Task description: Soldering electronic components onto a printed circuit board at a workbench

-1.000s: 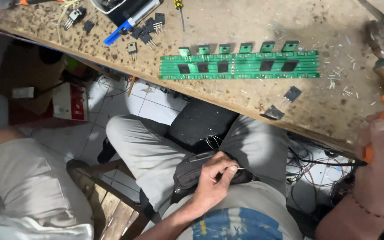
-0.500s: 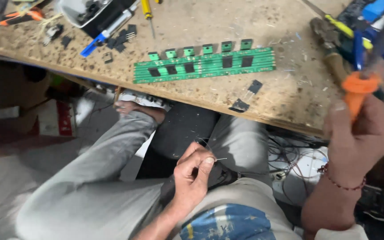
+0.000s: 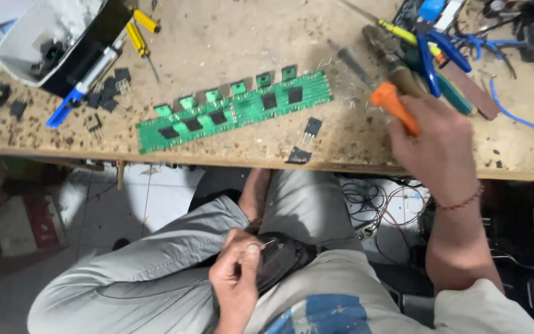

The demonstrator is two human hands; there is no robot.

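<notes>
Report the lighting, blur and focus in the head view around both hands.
Head view: the workbench is evenly lit and fairly sharp; the right hand on the orange-handled tool is slightly motion-blurred; the left hand sits in dimmer light; the floor beneath is dark and soft.

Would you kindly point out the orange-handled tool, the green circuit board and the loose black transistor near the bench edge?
orange-handled tool [image 3: 392, 104]: head view, on the orange grip above the right hand.
green circuit board [image 3: 242, 110]: head view, on the middle of the strip.
loose black transistor [image 3: 312, 127]: head view, on its black body.
</notes>
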